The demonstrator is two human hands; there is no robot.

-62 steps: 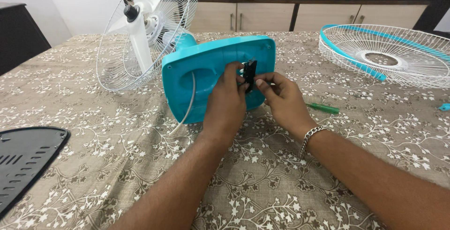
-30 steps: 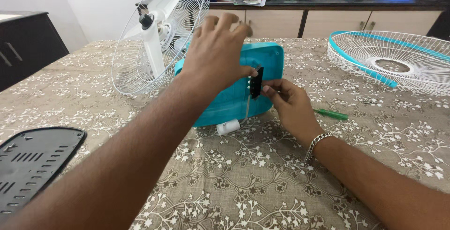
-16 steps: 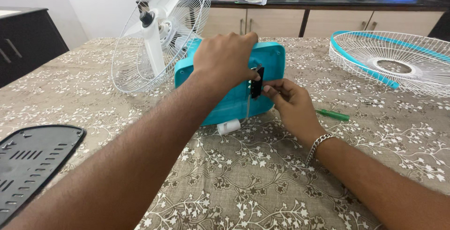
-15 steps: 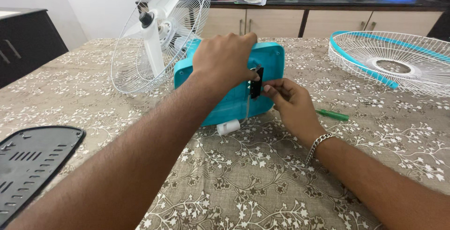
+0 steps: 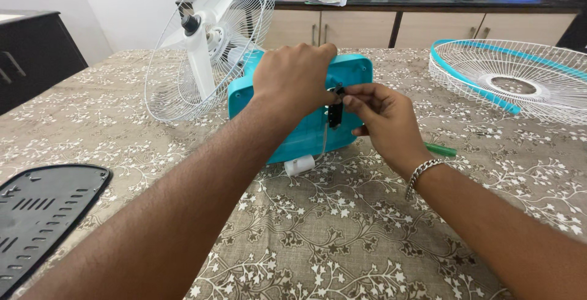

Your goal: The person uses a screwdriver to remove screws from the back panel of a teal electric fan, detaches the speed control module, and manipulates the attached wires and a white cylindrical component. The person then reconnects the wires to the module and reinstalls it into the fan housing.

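Note:
A table fan lies tipped on the patterned tablecloth, its teal base [image 5: 306, 135] turned up toward me and its white rear grille [image 5: 208, 49] behind it. My left hand [image 5: 293, 80] grips the top edge of the teal base. My right hand [image 5: 382, 119] pinches a small black part [image 5: 335, 111] against the underside of the base. A white cord end [image 5: 299, 165] hangs down from the base onto the cloth.
A loose front fan grille with a teal rim [image 5: 513, 80] lies at the right. A green-handled tool [image 5: 440, 149] lies behind my right hand. A black plastic cover [image 5: 36, 214] sits at the lower left. A cabinet counter [image 5: 428, 6] runs along the back.
My left hand has come off the black part and settled on the top edge of the teal base. My right hand stays pinched on the black part.

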